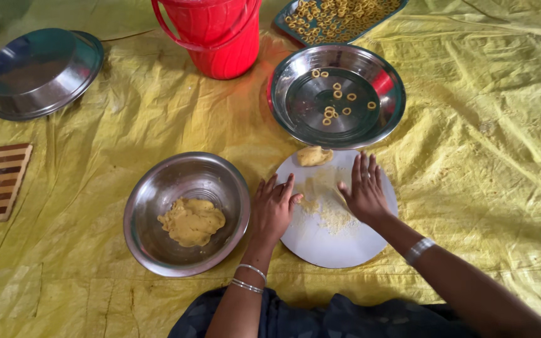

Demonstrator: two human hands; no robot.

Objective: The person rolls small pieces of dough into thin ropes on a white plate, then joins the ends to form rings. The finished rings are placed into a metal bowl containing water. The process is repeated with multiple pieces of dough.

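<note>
On the round board (pixel 339 241), the right hand (pixel 364 191) presses flat and open on dough; the left hand (pixel 272 206) rests loosely curled at its edge, holding nothing. A few rings lie in the steel plate (pixel 289 119) beyond the board, a tray (pixel 281 22) past that holds many, and a dough lump (pixel 191 221) waits in the bowl (pixel 142 194) left of the board.

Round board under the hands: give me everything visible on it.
The board is a flat, round, pale grey disc, smooth, lying on the yellow sheet between two steel bowls. Yellow crumbs dust its middle; a dough lump sits at its far edge. The right hand presses flat on it; the left hand rests at its left rim.
</note>
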